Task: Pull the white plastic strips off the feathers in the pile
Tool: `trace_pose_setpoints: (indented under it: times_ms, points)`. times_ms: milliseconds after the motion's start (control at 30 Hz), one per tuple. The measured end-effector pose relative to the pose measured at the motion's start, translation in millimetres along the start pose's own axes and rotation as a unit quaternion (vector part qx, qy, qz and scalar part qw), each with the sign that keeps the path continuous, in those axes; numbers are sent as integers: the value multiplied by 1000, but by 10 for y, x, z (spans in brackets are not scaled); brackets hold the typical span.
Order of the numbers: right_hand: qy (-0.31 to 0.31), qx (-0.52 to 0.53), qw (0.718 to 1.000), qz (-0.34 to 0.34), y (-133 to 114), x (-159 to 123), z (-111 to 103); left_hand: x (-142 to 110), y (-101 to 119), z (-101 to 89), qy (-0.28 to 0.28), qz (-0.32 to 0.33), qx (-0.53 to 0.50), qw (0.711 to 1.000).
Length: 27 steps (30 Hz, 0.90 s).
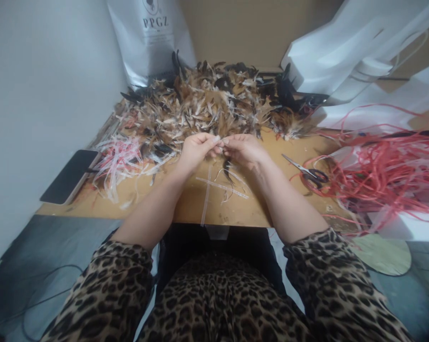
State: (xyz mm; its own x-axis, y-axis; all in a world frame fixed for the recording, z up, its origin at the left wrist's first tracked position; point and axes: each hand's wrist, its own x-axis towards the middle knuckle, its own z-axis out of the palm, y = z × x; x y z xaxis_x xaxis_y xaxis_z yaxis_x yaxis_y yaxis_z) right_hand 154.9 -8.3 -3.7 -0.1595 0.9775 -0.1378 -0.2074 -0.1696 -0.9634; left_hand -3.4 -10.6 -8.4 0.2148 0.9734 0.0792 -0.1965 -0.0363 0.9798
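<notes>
My left hand (200,147) and my right hand (243,148) meet fingertip to fingertip over the table, both closed in a pinch. Whatever lies between the fingers is too small and too covered to make out. Just below them is a thin dark feather (229,172); I cannot tell whether it hangs from my right hand or rests on the tabletop. Clear narrow strips (207,197) cross one another on the wood in front of me. Right behind my hands spreads a big heap of brown, white and black feathers (203,107).
Scissors (309,173) with black handles lie to the right, beside a tangle of red strips (388,166). At left are a phone (70,175) and a bundle of pink and white strips (118,154). A white printed bag (153,42) stands behind the wooden table (185,209).
</notes>
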Motion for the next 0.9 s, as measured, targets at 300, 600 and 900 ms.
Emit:
trace_pose_setpoints:
  times_ms: [300, 600, 900]
  points:
    - [16, -96, 995, -1, -94, -55, 9, 37, -62, -33, 9, -15, 21, 1000]
    - [9, -321, 934, -158, -112, -151, 19, 29, -59, -29, 4, 2, 125, 992]
    - [20, -164, 982, -87, -147, -84, -47, 99, -137, -113, 23, -116, -17, 993]
